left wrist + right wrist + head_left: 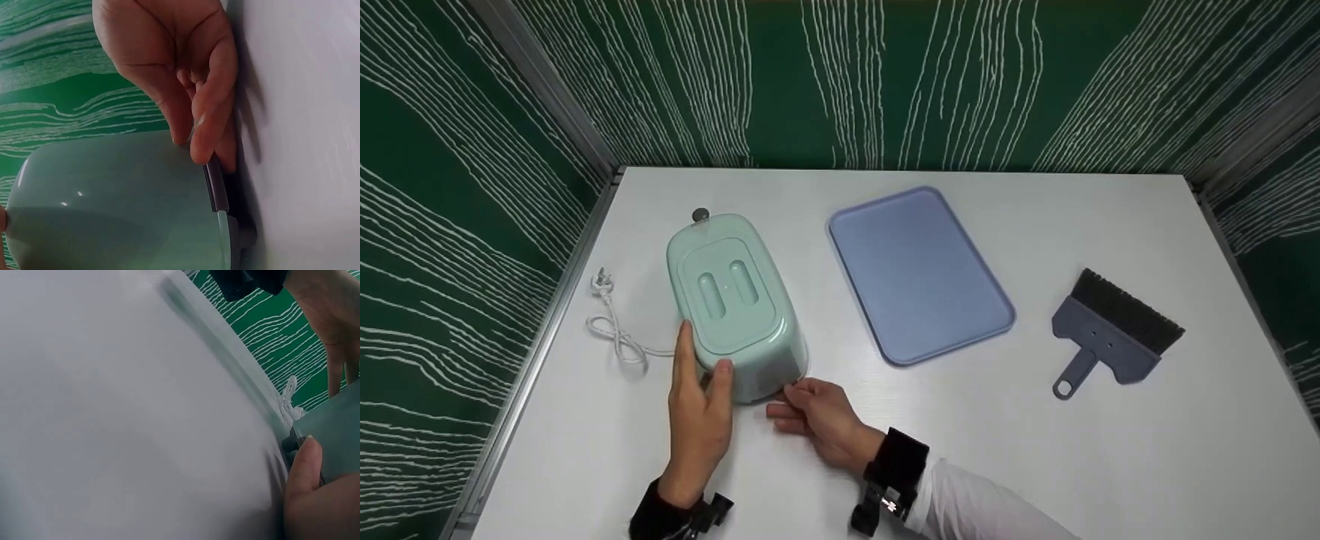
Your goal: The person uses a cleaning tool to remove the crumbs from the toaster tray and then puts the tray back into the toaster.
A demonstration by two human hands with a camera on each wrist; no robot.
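A mint-green appliance (727, 292), which looks like a toaster with a lid on top, stands on the left of the white table. Two long recesses mark its lid, and a grey knob (700, 214) sticks out at its far end. My left hand (699, 420) rests on its near left corner, fingers straight along the side and thumb against the near end. Low at the near right corner, my right hand (825, 420) pinches the bottom edge between thumb and finger. A dark grey strip (216, 185) runs along that edge in the left wrist view; the fingers hide part of it.
A white power cord (619, 337) with its plug lies bundled left of the appliance. To the right is a blue rectangular tray (922, 277); farther right lies a blue-grey brush (1110, 337) with dark bristles. Green walls with white lines enclose the table.
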